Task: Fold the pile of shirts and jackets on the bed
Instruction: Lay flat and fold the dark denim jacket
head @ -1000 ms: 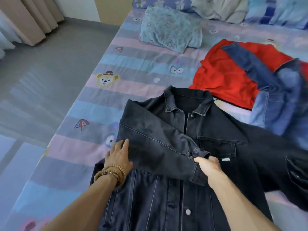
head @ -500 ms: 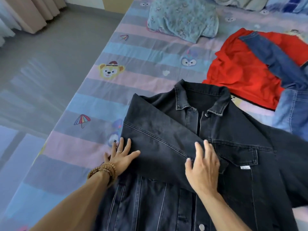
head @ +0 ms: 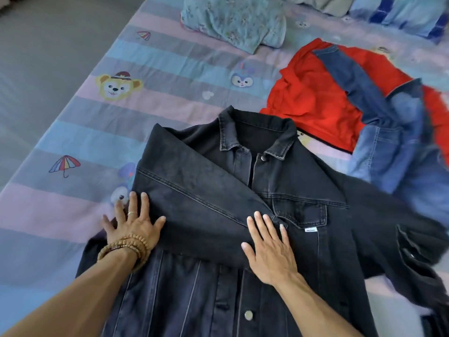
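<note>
A black denim jacket [head: 286, 181] lies face up on the bed, collar away from me. Its left sleeve [head: 194, 198] is folded across the chest. My left hand [head: 132, 224], with a bead bracelet on the wrist, lies flat with fingers spread at the folded shoulder edge. My right hand [head: 268, 246] presses flat on the sleeve's cuff end near the chest pocket. The jacket's other sleeve [head: 408, 249] stretches out to the right. Beyond it lie a red shirt [head: 313, 98] and a blue denim jacket [head: 393, 137], unfolded.
The bed [head: 102, 132] has a striped sheet with cartoon bears and umbrellas. A folded light blue patterned garment [head: 233, 20] sits at the far end, with bedding [head: 398, 15] behind it. Grey floor [head: 48, 45] runs along the bed's left edge.
My right hand let go of the sleeve cuff and now lies flat on it. My left hand spread its fingers at the fold. The view moved closer over the jacket.
</note>
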Action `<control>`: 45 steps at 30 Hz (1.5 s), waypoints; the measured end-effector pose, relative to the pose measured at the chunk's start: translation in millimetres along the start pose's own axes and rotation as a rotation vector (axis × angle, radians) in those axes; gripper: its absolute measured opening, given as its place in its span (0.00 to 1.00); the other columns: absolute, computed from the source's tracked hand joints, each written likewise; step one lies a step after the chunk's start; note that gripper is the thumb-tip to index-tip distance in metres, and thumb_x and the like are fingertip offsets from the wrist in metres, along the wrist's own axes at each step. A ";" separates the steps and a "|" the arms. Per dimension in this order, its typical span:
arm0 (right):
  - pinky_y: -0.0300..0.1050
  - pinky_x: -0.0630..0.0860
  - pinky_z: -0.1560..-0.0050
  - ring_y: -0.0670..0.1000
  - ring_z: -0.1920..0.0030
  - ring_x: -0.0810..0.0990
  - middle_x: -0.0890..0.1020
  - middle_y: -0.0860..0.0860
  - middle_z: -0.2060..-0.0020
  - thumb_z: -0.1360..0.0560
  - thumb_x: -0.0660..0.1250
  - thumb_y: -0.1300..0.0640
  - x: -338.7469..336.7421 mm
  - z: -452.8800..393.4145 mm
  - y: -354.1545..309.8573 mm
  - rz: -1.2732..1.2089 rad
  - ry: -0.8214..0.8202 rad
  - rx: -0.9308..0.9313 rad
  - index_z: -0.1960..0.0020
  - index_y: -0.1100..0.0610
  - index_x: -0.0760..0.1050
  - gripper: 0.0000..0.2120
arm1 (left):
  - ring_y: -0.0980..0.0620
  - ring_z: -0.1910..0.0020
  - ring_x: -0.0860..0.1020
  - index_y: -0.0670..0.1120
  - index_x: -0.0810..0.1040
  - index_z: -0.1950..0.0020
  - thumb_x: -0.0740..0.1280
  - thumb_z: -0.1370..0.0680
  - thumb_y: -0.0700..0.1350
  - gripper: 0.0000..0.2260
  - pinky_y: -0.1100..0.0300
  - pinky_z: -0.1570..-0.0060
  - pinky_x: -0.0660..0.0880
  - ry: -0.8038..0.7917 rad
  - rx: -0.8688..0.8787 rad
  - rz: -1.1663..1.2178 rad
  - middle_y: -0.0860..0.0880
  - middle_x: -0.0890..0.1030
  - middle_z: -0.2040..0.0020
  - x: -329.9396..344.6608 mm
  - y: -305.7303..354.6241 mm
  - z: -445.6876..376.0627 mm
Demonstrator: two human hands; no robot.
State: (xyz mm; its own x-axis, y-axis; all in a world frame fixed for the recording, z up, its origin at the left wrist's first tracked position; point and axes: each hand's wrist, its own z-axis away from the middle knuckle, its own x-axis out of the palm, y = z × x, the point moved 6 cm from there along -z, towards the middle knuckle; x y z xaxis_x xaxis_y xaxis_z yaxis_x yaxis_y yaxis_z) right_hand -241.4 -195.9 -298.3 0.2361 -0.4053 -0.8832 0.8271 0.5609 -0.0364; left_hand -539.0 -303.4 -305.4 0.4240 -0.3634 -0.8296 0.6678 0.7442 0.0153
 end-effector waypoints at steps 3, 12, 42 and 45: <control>0.47 0.45 0.23 0.47 0.21 0.50 0.53 0.47 0.21 0.17 0.45 0.43 -26.9 19.4 26.9 -0.178 -0.032 -0.134 0.22 0.51 0.58 0.27 | 0.44 0.23 0.45 0.46 0.51 0.22 0.55 0.21 0.62 0.33 0.39 0.27 0.49 0.096 0.058 0.115 0.46 0.49 0.21 -5.7 64.5 39.0; 0.61 0.71 0.40 0.63 0.34 0.71 0.73 0.59 0.34 0.34 0.76 0.49 -71.3 112.4 295.4 -0.145 0.407 0.471 0.33 0.56 0.72 0.33 | 0.35 0.23 0.44 0.64 0.44 0.23 0.63 0.23 0.51 0.36 0.32 0.30 0.51 -0.276 0.601 0.092 0.54 0.45 0.20 86.6 378.9 184.7; 0.48 0.69 0.34 0.51 0.34 0.73 0.77 0.48 0.35 0.22 0.61 0.54 -112.9 65.9 100.0 -0.624 0.085 0.095 0.32 0.52 0.73 0.19 | 0.39 0.45 0.78 0.39 0.80 0.45 0.68 0.26 0.36 0.09 0.51 0.42 0.73 0.073 -0.238 0.952 0.38 0.81 0.47 -44.7 118.4 125.6; 0.51 0.63 0.30 0.51 0.27 0.63 0.67 0.48 0.27 0.21 0.59 0.51 -87.3 48.9 71.9 -0.400 -0.011 0.030 0.26 0.52 0.65 0.23 | 0.38 0.44 0.78 0.40 0.79 0.43 0.68 0.25 0.36 0.11 0.51 0.41 0.73 0.082 -0.253 0.926 0.39 0.81 0.46 -30.1 78.6 107.8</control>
State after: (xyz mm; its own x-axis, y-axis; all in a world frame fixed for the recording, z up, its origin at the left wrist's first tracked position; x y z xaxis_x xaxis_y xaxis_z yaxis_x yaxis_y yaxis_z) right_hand -177.6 -155.5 -201.0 -0.1023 -0.5954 -0.7969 0.8695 0.3356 -0.3623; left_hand -433.3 -294.5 -219.0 0.6662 0.4622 -0.5853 -0.0664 0.8185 0.5707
